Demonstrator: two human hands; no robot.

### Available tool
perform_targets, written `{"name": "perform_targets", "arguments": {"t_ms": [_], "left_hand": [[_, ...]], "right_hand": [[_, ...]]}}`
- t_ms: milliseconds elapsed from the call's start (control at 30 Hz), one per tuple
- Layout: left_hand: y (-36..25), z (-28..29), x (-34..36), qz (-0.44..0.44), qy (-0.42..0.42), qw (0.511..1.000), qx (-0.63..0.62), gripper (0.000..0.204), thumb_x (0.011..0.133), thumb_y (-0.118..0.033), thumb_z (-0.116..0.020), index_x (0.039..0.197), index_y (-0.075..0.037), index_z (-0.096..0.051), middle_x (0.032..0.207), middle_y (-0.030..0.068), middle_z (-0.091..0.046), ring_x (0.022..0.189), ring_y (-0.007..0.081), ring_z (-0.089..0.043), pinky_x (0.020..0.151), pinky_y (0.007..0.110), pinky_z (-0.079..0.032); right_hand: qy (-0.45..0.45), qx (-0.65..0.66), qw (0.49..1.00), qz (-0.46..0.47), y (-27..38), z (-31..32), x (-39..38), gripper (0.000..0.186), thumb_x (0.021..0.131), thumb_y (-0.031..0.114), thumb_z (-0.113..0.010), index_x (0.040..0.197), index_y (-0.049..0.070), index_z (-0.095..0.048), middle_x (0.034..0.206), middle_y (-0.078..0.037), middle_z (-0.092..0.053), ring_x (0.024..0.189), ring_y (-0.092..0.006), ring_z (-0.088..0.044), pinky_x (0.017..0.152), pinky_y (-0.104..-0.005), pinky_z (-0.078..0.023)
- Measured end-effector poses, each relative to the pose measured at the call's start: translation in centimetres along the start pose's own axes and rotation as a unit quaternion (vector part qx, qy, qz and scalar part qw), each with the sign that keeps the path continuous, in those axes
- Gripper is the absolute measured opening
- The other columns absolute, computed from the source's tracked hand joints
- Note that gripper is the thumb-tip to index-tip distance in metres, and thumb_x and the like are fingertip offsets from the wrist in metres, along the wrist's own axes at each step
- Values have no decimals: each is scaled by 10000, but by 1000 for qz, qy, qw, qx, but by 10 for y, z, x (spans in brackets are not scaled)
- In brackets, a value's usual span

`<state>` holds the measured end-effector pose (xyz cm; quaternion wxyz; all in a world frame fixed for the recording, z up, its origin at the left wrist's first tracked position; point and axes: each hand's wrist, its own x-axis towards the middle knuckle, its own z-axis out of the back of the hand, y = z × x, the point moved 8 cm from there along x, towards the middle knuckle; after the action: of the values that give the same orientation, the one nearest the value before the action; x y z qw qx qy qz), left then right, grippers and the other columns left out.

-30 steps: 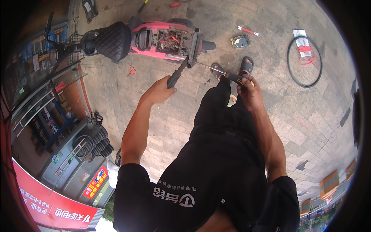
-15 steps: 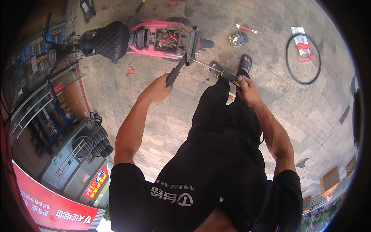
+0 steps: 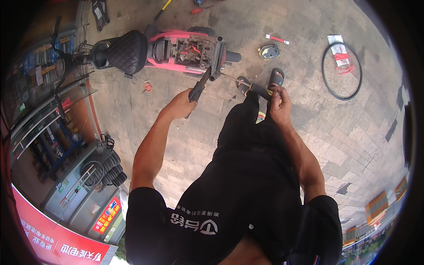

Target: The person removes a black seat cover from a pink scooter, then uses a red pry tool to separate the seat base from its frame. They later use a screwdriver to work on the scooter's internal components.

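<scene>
My right hand (image 3: 280, 106) is closed round the handle of a long screwdriver (image 3: 262, 92), black with yellow. Its thin shaft points left toward the rear of a pink electric scooter (image 3: 179, 70). In my closed left hand (image 3: 179, 105) is a dark tool (image 3: 198, 89) that looks like pliers, its narrow end at the scooter's rear frame tube (image 3: 214, 76). Whether either tool's tip touches the frame I cannot tell. The scooter's black quilted seat (image 3: 128, 52) is tipped forward, and red wires (image 3: 191, 52) show in the open bay behind it.
On the paving lie red-handled scissors (image 3: 148, 86), a red and white wrench-like tool (image 3: 277, 39), a black and yellow cover-like part (image 3: 268, 52) and a black tyre-like ring (image 3: 324, 73). Shop shelving (image 3: 48, 145) and stacked black tyres (image 3: 108, 170) stand at left. My sandalled feet (image 3: 277, 78) are close behind the scooter.
Both hands keep their tools near the scooter's rear. My right hand has turned slightly, its fingers now higher on the screwdriver's handle end. The left tool has tilted a little, showing its lower end.
</scene>
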<state>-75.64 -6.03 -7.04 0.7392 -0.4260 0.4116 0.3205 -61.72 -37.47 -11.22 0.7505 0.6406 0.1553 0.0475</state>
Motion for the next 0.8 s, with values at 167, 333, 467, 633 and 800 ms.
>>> {"name": "perform_targets", "arguments": {"t_ms": [167, 333, 467, 633, 800], "left_hand": [[-8, 2, -1, -24, -14, 999, 21, 342, 824, -124, -593, 1136, 7, -543, 777, 119, -606, 693, 223, -605, 651, 367, -481], [-10, 2, -3, -26, -15, 999, 22, 340, 817, -124, -595, 1127, 8, -551, 781, 120, -607, 718, 220, -606, 677, 362, -478], [-12, 2, -4, -49, -28, 998, 24, 333, 815, -120, -595, 1117, 15, -556, 786, 120, -608, 727, 221, -608, 690, 360, -478], [-6, -2, -4, -49, -36, 998, 29, 322, 815, -118, -602, 1104, 15, -558, 785, 111, -606, 723, 220, -603, 687, 359, -478], [-9, -3, 0, -54, -18, 998, 15, 271, 828, -117, -607, 1063, 6, -550, 767, 93, -593, 710, 209, -596, 676, 360, -478]], "right_hand": [[-30, 318, 864, -389, -52, -14, -32, 312, 989, 382, -539, 1026, 74, -573, 691, -33, -538, 547, -98, -488, 500, -246, -398], [13, 197, 907, -372, -53, -9, -16, 318, 1012, 380, -483, 1018, 70, -551, 724, -22, -527, 554, -103, -482, 485, -245, -381], [-3, 209, 955, -209, -33, -4, -5, 305, 1015, 355, -471, 1001, 59, -544, 772, -34, -541, 617, -115, -508, 518, -244, -393], [78, 313, 809, -491, -63, -17, -34, 376, 1011, 429, -444, 933, 76, -550, 789, -62, -550, 612, -139, -516, 514, -244, -396], [24, 85, 974, -211, -35, 1, -7, 414, 1008, 444, -442, 1114, 56, -541, 881, -61, -562, 652, -153, -551, 557, -253, -450]]}}
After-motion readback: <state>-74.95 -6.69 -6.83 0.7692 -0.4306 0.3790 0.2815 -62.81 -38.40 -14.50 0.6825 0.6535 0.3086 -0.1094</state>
